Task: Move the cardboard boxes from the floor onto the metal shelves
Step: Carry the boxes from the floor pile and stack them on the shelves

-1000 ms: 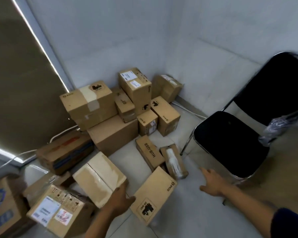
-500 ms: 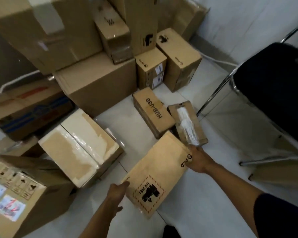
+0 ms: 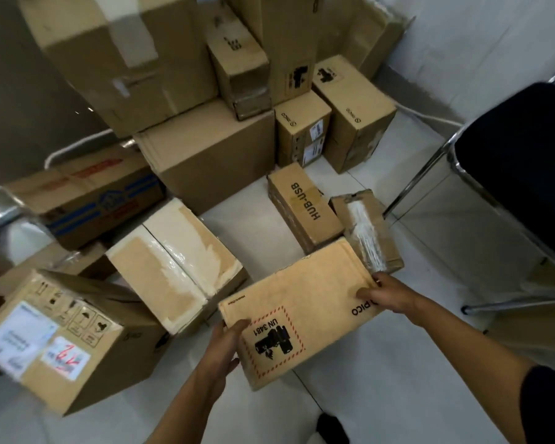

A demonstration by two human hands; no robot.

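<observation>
A flat cardboard box printed "PICO" and "UN 3481" lies low in the middle of the view, held from both ends. My left hand grips its near left corner, thumb on top. My right hand grips its far right edge, thumb on the top face. Whether the box still touches the floor I cannot tell. Many other cardboard boxes stand on the white tiled floor, among them a "HUB-USB" box and a small plastic-wrapped box just beyond the held one. No metal shelves are in view.
A taped box sits left of the held one, a labelled box at the near left. Taller stacked boxes fill the corner. A black chair with chrome legs stands at the right. A dark shoe tip shows below.
The view has dropped closer to the floor. My left hand moved from beside the box onto its near corner, and both hands now grip the PICO box, which has turned slightly.
</observation>
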